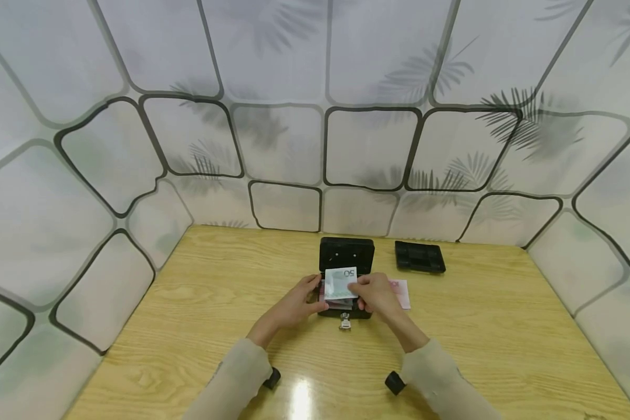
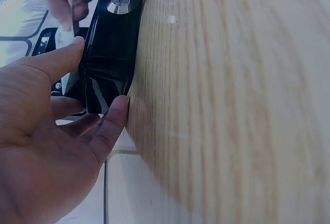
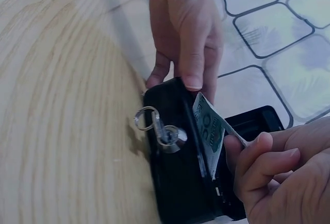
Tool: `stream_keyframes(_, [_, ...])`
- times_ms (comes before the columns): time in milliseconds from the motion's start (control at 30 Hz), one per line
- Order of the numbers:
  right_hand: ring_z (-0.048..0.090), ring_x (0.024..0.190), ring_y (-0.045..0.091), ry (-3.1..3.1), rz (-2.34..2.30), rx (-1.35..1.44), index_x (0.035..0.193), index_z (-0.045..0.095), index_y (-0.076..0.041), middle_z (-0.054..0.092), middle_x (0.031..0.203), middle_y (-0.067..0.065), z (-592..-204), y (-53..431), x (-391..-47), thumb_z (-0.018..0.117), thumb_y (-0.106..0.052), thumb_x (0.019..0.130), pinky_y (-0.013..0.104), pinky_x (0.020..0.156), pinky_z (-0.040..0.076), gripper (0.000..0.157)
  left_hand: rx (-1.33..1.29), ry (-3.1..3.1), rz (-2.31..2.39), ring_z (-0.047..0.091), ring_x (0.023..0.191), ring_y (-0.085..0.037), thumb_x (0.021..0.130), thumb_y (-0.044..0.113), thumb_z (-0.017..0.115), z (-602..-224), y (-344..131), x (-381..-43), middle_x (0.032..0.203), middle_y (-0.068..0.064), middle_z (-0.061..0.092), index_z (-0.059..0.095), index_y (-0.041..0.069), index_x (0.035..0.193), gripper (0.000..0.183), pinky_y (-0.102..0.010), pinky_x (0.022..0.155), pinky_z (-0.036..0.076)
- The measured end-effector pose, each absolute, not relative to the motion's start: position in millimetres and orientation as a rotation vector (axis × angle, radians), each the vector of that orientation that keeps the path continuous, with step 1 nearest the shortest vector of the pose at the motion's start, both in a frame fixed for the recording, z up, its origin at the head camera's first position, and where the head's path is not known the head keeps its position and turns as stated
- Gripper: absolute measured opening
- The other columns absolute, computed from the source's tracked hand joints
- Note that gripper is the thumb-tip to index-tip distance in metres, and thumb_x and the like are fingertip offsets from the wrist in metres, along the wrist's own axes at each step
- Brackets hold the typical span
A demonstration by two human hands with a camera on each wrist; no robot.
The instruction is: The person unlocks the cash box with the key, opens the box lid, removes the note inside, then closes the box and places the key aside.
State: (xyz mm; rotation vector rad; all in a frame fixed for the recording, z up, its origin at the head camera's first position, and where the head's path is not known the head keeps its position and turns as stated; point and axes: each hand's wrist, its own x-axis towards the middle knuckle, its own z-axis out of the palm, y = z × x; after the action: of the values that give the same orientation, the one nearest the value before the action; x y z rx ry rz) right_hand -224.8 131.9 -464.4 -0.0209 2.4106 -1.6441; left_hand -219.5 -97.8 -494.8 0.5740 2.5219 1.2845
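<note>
A small black cash box (image 1: 346,249) stands on the table with its lid raised at the back. My left hand (image 1: 298,302) holds its left side; in the left wrist view the thumb rests on the rim and the fingers lie along the outer wall (image 2: 111,49). Between thumb and fingers, my right hand (image 1: 380,294) pinches a greenish banknote marked 50 (image 1: 338,284), tilted over the open box. The right wrist view shows the note's (image 3: 209,128) lower edge at the box's front wall. Other notes (image 1: 340,304) lie inside, partly hidden. A key with a ring (image 1: 345,321) sits in the front lock.
Pink banknotes (image 1: 402,293) lie on the table right of the box, partly behind my right hand. Farther back on the right is a black compartment tray (image 1: 420,257). A patterned cloth backdrop (image 1: 286,207) encloses the wooden table (image 1: 215,280) at the back and sides.
</note>
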Motion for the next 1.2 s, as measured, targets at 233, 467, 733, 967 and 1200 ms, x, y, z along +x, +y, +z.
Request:
stream_keyframes(233, [0.038, 0.045, 0.010, 2.393, -1.672, -0.023, 0.080, 0.066, 0.002, 0.050, 0.053, 0.004, -450.2, 139.4, -221.8, 0.067, -0.011, 0.100, 0.022, 0.044, 0.027, 0.024, 0.602, 2.541, 1.270, 0.028, 0.150, -0.042, 0.102, 0.028, 0.068, -496.8, -98.6, -220.4, 0.165, -0.026, 0.024, 0.027, -0.006, 0.160, 0.079, -0.055, 0.119, 0.029])
stream_keyframes(467, [0.039, 0.045, 0.011, 2.352, -1.746, -0.077, 0.091, 0.070, 0.005, 0.052, 0.054, 0.004, -437.7, 153.6, -220.5, 0.065, -0.011, 0.102, 0.023, 0.043, 0.028, 0.019, 0.592, 2.546, 1.265, 0.029, 0.149, -0.041, 0.103, 0.027, 0.068, -497.3, -97.9, -220.2, 0.165, -0.025, 0.023, 0.026, -0.005, 0.160, 0.078, -0.054, 0.119, 0.030])
stream_keyframes(733, [0.048, 0.047, 0.008, 2.357, -1.786, -0.078, 0.102, 0.071, 0.010, 0.058, 0.058, 0.005, -422.8, 174.9, -221.2, 0.067, -0.011, 0.100, 0.020, 0.044, 0.037, 0.021, 0.589, 2.549, 1.268, 0.027, 0.150, -0.041, 0.102, 0.027, 0.068, -496.6, -97.9, -220.0, 0.165, -0.025, 0.024, 0.026, -0.004, 0.161, 0.078, -0.054, 0.120, 0.029])
stream_keyframes(967, [0.044, 0.048, 0.007, 2.403, -1.778, -0.070, 0.098, 0.068, 0.011, 0.056, 0.058, 0.003, -414.0, 200.7, -220.5, 0.065, -0.011, 0.101, 0.021, 0.045, 0.036, 0.022, 0.572, 2.548, 1.270, 0.028, 0.150, -0.040, 0.102, 0.026, 0.068, -496.8, -97.7, -220.3, 0.165, -0.024, 0.025, 0.027, -0.004, 0.161, 0.077, -0.054, 0.119, 0.029])
stream_keyframes(1200, [0.042, 0.050, 0.008, 2.529, -1.648, -0.074, 0.097, 0.066, 0.010, 0.054, 0.060, 0.002, -407.1, 232.2, -216.1, 0.063, -0.016, 0.104, 0.022, 0.046, 0.036, 0.027, 0.544, 2.540, 1.273, 0.028, 0.151, -0.039, 0.103, 0.027, 0.068, -495.7, -96.7, -218.5, 0.166, -0.023, 0.024, 0.027, -0.003, 0.161, 0.077, -0.054, 0.119, 0.030])
